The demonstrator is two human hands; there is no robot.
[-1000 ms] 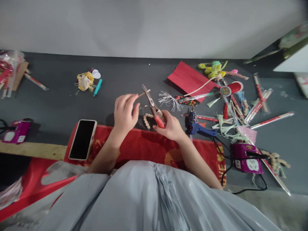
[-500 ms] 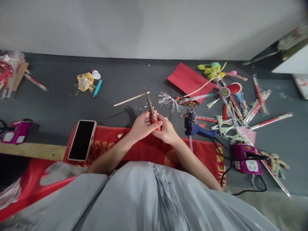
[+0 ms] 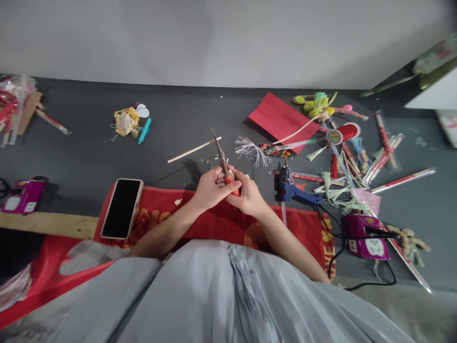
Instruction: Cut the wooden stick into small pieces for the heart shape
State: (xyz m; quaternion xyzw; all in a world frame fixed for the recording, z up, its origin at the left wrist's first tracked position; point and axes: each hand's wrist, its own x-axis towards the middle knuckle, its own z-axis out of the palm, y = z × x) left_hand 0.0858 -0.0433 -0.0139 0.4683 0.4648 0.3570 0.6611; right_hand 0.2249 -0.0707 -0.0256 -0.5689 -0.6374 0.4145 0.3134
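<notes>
At the middle of the table's near edge, my left hand (image 3: 211, 189) and my right hand (image 3: 249, 194) meet around a pair of red-handled scissors (image 3: 223, 159). Long narrow blades point up and slightly left. Both hands are closed on the handles, the left thumb lying across the red grip. A small pale piece shows by the fingers beside the pivot; whether it is gripped I cannot tell. Just beyond the hands lies a thin wooden stick (image 3: 194, 150), with tiny pale bits scattered near the blades.
Beneath my forearms lies a red towel (image 3: 210, 228), with a phone (image 3: 122, 208) on its left end. Rightward are a blue glue gun (image 3: 296, 192), red paper (image 3: 280, 119), a thread spool (image 3: 342, 134), tassels and wrapped sticks. A purple power box (image 3: 366, 236) trails a black cord.
The scissors have tilted slightly left, and their blades look a little more apart. Both hands stay in nearly the same place.
</notes>
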